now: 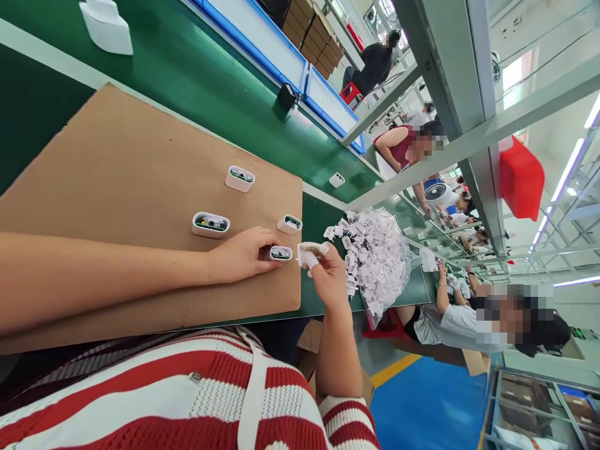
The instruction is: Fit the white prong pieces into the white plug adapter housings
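Note:
My left hand (248,253) rests on the brown board (117,181), its fingers closed round a white oval housing (281,253) whose open end shows a circuit board inside. Just to its right, my right hand (328,272) pinches a small white part (309,251); white coverings wrap some of its fingertips. The two held things are apart. Three similar open housings stand on the board: one (289,224) close above my left hand, one (240,179) farther back, and one (210,225) to the left, with electronics showing inside.
A clear bag heaped with white parts (379,256) lies right of the board. Beyond it sits a person in a grey shirt (450,328). A green belt (197,81) with a black object (287,97) and white housings runs behind, beside blue-edged trays (276,47). A metal frame (450,62) stands at right.

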The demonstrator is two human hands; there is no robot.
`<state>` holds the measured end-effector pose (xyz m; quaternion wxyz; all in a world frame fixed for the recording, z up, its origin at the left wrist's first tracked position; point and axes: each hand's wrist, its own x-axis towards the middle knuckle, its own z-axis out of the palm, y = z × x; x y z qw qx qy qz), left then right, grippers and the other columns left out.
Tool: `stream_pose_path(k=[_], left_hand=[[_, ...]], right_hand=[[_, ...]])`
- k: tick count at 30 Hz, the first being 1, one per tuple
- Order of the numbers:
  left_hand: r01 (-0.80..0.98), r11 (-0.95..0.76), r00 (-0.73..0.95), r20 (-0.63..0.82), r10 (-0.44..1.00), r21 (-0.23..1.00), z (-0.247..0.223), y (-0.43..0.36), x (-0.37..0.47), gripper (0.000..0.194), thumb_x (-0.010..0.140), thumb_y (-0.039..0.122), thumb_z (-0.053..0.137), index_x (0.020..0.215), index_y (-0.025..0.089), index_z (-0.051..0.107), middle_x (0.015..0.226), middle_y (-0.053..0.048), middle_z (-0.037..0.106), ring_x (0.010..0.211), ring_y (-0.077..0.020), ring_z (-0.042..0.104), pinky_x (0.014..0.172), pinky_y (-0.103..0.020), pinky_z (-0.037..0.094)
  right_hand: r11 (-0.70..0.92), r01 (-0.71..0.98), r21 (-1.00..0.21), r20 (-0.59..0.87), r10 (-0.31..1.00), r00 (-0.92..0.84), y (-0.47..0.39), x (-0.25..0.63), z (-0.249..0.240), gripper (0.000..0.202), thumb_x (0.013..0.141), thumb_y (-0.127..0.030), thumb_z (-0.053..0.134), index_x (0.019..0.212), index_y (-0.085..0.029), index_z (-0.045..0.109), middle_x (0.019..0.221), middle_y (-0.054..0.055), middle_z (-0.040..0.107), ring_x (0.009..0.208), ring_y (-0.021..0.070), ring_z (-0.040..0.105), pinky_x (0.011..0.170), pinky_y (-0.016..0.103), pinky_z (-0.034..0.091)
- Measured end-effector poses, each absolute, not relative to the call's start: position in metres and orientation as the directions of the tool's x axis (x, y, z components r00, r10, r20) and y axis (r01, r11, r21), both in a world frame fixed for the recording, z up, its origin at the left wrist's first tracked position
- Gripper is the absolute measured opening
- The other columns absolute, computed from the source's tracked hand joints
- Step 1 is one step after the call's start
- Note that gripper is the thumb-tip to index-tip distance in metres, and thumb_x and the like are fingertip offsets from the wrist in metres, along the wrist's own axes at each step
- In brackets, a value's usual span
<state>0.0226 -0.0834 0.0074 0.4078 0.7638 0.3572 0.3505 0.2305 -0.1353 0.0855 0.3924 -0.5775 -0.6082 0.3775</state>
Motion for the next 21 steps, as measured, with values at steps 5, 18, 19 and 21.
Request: stream_pose_path(k=[5,18,19,21], left_hand=[[0.237,-0.42,0.505,0.258,0.824,0.876,0.006,-0.083,0.022,0.036,0.087,0.052,0.064,0.098,0.02,0.076,0.096,-0.008,0.072,0.093,-0.0265,0.065,0.084,-0.035,0.052],[0.188,-0.471,0.543,0.309,0.781,0.862,0.007,-0.081,0.022,0.028,0.093,0.043,0.065,0.082,0.017,0.072,0.088,-0.006,0.068,0.087,-0.0229,0.062,0.081,-0.033,0.045],[0.193,-0.47,0.54,0.307,0.783,0.861,0.007,-0.081,0.022,0.028,0.092,0.042,0.065,0.08,0.017,0.071,0.088,-0.007,0.068,0.086,-0.0228,0.062,0.081,-0.033,0.045],[0.198,-0.469,0.532,0.308,0.789,0.86,0.007,-0.081,0.022,0.029,0.092,0.041,0.066,0.078,0.016,0.069,0.086,-0.007,0.067,0.086,-0.023,0.061,0.08,-0.033,0.045]], right_hand=[[0.061,0.466,-0.883,0.014,0.995,-0.104,-0.138,0.231,0.084,0.038,0.084,-0.035,0.078,0.12,-0.025,0.077,0.105,0.004,0.07,0.092,0.0179,0.067,0.08,0.031,0.058],[0.444,0.885,-0.14,0.103,0.896,-0.433,-0.12,0.21,0.099,0.03,0.083,-0.003,0.063,0.101,-0.022,0.077,0.088,0.003,0.054,0.085,0.0212,0.052,0.071,0.032,0.042],[0.469,0.874,-0.128,0.114,0.882,-0.456,-0.119,0.21,0.1,0.029,0.083,-0.002,0.062,0.099,-0.021,0.076,0.088,0.003,0.054,0.087,0.0216,0.052,0.072,0.032,0.043],[0.504,0.856,-0.113,0.144,0.861,-0.488,-0.118,0.211,0.1,0.028,0.084,0.0,0.059,0.095,-0.021,0.074,0.089,0.004,0.054,0.088,0.022,0.051,0.074,0.033,0.043]])
